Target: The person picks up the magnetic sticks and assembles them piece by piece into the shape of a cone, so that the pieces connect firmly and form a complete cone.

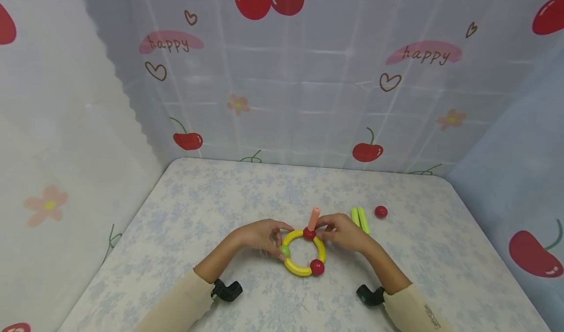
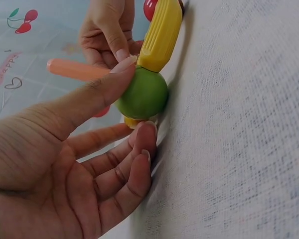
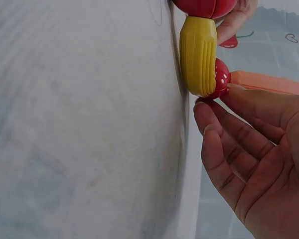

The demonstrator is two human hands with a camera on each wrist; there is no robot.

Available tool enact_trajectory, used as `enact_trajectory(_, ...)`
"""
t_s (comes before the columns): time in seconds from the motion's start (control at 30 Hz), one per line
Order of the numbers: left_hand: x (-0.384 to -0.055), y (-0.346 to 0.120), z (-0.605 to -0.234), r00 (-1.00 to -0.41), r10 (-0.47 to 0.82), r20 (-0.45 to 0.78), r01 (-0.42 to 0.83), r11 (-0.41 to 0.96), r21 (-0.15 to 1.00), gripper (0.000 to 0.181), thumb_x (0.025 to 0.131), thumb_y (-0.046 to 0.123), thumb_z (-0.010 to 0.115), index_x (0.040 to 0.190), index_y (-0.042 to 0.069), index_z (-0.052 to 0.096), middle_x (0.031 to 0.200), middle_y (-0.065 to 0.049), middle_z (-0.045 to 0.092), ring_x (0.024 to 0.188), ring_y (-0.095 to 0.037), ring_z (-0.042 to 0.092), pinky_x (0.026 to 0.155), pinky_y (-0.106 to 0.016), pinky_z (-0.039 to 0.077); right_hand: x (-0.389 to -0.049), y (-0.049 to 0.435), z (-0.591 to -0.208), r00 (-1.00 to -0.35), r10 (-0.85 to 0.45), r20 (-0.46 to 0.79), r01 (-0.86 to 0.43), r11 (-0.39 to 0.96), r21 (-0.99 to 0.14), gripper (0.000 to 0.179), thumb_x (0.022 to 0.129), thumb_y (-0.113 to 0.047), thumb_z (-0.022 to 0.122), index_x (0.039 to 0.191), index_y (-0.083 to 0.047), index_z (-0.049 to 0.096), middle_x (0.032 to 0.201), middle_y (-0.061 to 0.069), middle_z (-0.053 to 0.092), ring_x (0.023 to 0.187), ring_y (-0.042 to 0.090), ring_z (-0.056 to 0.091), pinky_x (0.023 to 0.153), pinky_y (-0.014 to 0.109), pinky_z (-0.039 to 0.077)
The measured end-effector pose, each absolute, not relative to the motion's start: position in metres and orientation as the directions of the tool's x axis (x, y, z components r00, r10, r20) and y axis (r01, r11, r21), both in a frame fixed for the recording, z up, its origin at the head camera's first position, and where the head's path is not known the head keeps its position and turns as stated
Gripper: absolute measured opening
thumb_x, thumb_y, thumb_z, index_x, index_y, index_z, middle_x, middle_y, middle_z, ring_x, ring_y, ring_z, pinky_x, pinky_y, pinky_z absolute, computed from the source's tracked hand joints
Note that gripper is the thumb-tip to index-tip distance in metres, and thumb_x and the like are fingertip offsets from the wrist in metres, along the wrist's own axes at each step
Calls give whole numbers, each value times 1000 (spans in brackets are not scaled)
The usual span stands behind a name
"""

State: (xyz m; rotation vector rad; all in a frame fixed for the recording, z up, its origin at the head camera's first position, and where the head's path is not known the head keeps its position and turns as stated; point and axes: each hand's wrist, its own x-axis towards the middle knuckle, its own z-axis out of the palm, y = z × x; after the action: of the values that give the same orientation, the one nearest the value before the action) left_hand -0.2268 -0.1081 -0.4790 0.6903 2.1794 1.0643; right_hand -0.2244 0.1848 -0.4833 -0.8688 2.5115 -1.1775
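Observation:
On the table lies a toy ring of curved yellow rods (image 1: 297, 270) joined by a green ball (image 1: 285, 251) and two red balls, one at the front (image 1: 317, 267) and one at the back (image 1: 309, 233). A straight orange rod (image 1: 314, 218) stands up from the back red ball. My left hand (image 1: 263, 236) pinches the green ball between thumb and fingers, as the left wrist view shows closely. At the back red ball (image 3: 221, 78), my right hand (image 1: 344, 232) grips with thumb and fingertips, below the orange rod (image 3: 269, 82).
Right of my right hand, two light green rods (image 1: 359, 219) lie side by side, partly behind that hand. A loose red ball (image 1: 381, 212) sits beyond them. Cherry-printed curtains (image 1: 286, 77) hang behind and beside the patterned table (image 1: 211, 190).

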Motion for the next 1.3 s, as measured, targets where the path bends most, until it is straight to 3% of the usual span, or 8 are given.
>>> enact_trajectory(0.2, -230, -112, -479, -689, 668, -282, 170, 527, 832, 65, 81, 17, 88, 140, 10, 60, 83, -3, 71, 67, -21, 69, 61, -32, 56, -216, 195, -483, -815, -579, 29, -383, 501, -776, 23, 95, 0, 66, 114, -11, 75, 109, 4, 74, 79, 18, 64, 65, 29, 56)
enact_trajectory(0.43, -233, -113, -480, -730, 637, -247, 167, 517, 839, 52, 84, 18, 85, 132, 7, 66, 78, -3, 71, 62, -21, 67, 58, -33, 56, -206, 205, -483, -841, -541, -7, -343, 544, -766, 34, 93, 6, 60, 114, -16, 75, 113, 5, 73, 80, 18, 63, 64, 30, 57)
enact_trajectory(0.7, -235, -112, -485, -781, 583, -224, 140, 513, 847, 30, 88, 25, 83, 112, 11, 74, 72, -7, 69, 53, -21, 64, 52, -31, 54, -195, 213, -479, -848, -526, -65, -281, 551, -786, 32, 94, 6, 61, 113, -15, 74, 105, 4, 73, 78, 24, 64, 61, 30, 54)
enact_trajectory(1.07, -238, -107, -489, -817, 539, -206, 132, 523, 842, 25, 89, 29, 81, 108, 12, 76, 69, -8, 67, 47, -18, 58, 47, -28, 49, -180, 219, -477, -824, -560, -87, -279, 535, -798, 35, 95, 5, 62, 119, -18, 74, 115, 5, 71, 77, 24, 64, 60, 30, 55)
enact_trajectory(1.3, -244, -95, -492, -820, 548, -166, 186, 529, 828, 27, 90, 27, 81, 110, 10, 76, 73, -1, 70, 48, -18, 58, 48, -28, 50, -173, 224, -478, -812, -578, -87, -280, 515, -810, 34, 96, 4, 62, 121, -15, 74, 110, 7, 72, 75, 21, 65, 59, 29, 54)
